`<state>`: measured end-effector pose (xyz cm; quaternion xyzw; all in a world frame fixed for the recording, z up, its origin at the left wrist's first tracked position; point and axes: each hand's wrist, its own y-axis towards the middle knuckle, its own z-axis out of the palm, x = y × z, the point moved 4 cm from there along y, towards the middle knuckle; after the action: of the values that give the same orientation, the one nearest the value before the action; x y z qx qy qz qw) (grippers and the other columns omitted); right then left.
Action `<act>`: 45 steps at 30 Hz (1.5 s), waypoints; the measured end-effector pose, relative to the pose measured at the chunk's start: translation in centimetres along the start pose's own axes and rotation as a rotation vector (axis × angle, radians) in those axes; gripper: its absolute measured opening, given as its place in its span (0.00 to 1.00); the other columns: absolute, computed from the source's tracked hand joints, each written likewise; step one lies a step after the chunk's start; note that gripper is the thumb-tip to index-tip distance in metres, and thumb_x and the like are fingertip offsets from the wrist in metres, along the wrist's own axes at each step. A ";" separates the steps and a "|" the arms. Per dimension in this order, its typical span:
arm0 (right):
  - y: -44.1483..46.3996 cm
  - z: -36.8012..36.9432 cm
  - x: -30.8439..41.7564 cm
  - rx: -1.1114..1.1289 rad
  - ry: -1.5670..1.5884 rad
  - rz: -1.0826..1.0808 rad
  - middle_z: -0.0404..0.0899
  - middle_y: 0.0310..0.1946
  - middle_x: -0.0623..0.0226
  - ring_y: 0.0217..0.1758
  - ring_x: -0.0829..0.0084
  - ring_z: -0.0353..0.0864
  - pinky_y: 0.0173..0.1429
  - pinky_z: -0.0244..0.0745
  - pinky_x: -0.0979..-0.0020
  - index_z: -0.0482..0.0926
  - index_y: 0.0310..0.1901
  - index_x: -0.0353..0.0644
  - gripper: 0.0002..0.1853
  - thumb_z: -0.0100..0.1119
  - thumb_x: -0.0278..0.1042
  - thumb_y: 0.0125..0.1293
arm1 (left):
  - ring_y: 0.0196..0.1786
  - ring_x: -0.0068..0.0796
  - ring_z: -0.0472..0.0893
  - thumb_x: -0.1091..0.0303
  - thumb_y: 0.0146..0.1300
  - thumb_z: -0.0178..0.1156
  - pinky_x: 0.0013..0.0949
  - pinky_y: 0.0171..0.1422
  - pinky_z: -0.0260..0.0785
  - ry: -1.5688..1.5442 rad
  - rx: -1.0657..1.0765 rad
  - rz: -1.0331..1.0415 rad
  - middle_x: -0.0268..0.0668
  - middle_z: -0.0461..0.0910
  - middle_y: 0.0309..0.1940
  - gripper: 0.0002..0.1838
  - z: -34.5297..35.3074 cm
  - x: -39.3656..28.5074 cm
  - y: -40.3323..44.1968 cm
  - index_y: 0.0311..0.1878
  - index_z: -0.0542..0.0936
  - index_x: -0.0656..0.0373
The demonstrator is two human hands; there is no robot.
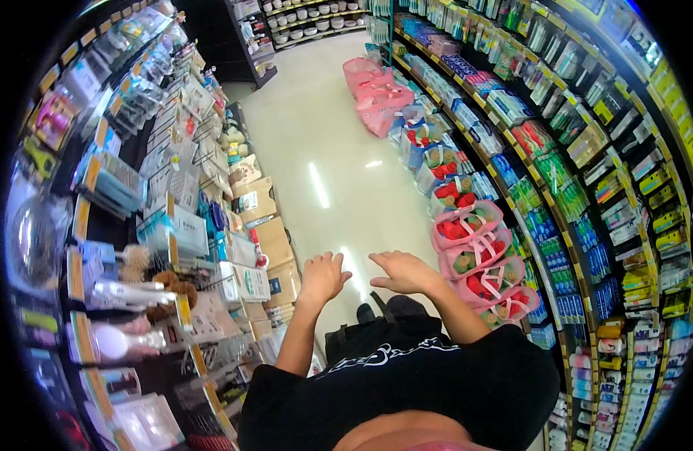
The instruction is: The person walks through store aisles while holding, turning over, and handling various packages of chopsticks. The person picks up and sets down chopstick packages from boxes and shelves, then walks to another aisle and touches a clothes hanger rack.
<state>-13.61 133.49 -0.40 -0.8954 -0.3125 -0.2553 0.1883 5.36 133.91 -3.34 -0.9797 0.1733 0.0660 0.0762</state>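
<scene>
Both of my hands are held out in front of my black shirt, over the aisle floor. My left hand [324, 278] has its fingers stretched forward and holds nothing; it is nearest the cardboard boxes [274, 239] along the left shelf's base. My right hand [400, 272] is empty too, its fingers extended toward the left. Closest to it are the pink bags [467, 225] with red items inside, standing in a row on the floor at the right. A gap of floor shows between the two hands, and neither touches any goods.
Packaged goods hang along the left shelf [170, 180]. Toothpaste-like boxes [504, 105] and hanging packets fill the right shelves. More pink bags [380, 98] stand farther up the aisle. Bowls [309, 31] line shelves at the far end. The pale, shiny floor [309, 135] runs between.
</scene>
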 end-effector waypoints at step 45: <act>90.0 -45.6 -39.0 0.258 0.048 -0.180 0.81 0.38 0.50 0.45 0.47 0.80 0.50 0.73 0.53 0.80 0.42 0.37 0.16 0.55 0.43 0.64 | 0.50 0.48 0.80 0.48 0.61 0.61 0.50 0.51 0.72 -0.059 -0.016 0.257 0.43 0.79 0.45 0.22 -18.2 45.1 95.7 0.54 0.78 0.49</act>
<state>3.59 26.68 -2.36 -0.8259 -0.4169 -0.2503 0.2854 15.81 27.07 -4.59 -0.9477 0.2943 0.1054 0.0642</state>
